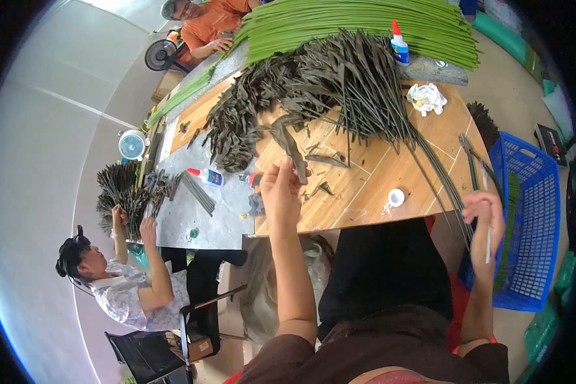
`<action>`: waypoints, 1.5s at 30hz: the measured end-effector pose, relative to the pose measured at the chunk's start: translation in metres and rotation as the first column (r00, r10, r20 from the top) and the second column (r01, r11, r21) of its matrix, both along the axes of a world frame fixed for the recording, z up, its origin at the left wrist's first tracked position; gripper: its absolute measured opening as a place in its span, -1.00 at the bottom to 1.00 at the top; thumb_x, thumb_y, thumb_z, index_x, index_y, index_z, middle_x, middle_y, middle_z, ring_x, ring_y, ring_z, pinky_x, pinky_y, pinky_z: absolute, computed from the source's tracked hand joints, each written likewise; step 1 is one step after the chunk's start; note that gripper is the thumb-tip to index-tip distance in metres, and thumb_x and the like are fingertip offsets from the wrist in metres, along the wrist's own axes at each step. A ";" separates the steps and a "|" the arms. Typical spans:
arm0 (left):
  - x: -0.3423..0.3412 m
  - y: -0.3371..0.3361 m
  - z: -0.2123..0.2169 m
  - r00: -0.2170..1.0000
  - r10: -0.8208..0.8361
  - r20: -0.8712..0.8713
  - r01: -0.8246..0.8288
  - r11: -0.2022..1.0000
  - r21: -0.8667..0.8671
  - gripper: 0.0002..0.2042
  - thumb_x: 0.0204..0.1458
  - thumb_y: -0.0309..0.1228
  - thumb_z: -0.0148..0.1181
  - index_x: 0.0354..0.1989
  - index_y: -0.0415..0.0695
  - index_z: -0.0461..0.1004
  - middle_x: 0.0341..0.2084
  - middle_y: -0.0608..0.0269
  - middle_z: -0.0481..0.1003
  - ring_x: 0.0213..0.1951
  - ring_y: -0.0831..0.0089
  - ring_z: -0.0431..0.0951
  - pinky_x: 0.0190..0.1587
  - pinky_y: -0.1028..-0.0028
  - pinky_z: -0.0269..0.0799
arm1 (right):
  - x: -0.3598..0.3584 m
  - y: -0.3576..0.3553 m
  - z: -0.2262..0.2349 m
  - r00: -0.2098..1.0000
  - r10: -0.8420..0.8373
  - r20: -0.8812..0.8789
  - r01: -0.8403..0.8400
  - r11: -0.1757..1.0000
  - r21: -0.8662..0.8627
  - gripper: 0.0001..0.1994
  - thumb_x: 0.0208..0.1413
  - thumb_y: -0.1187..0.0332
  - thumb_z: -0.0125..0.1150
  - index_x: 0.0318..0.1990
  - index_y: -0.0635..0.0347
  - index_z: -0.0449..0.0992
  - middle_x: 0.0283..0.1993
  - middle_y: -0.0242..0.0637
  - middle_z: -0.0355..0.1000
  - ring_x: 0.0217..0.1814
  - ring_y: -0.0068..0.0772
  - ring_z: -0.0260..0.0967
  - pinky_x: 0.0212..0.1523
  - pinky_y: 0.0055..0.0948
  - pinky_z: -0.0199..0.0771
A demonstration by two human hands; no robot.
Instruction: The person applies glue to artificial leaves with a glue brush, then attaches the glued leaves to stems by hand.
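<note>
A long dark leaf point(289, 142) slants well left of a straight pale stick point(488, 242).

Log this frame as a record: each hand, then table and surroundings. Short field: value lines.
left hand: pinching a dark leaf
right hand: holding a thin pale stick; dark stems reach toward it, grip on them unclear
table: dark leaf pile, green stems, crumpled white tissue, small white round container
right of table: blue basket
others: one person at left, one across the table
</note>
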State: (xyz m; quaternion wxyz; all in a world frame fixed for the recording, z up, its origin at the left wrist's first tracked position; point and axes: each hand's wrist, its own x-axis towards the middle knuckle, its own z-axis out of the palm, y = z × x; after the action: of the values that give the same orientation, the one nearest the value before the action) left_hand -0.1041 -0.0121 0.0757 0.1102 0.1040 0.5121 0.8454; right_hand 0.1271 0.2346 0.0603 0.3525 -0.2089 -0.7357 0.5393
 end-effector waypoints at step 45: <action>0.118 0.015 -0.041 0.992 -0.072 0.108 0.105 0.932 -0.347 -0.96 -0.03 -0.56 0.13 -0.41 -0.27 0.44 -0.52 0.23 0.51 -0.52 0.63 0.46 -0.57 0.71 0.30 | -0.070 -0.053 -0.016 0.969 0.247 0.017 -0.244 0.939 0.241 -0.84 -0.07 0.52 0.15 -0.41 0.18 0.25 -0.52 -0.29 0.27 -0.52 -0.40 0.28 -0.50 -0.48 0.28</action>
State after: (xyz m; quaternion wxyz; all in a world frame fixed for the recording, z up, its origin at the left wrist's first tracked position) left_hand 0.0137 0.0031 0.0342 0.1890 0.0660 0.6439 0.7384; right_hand 0.0569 0.1813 0.0439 0.3102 -0.0677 -0.8138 0.4868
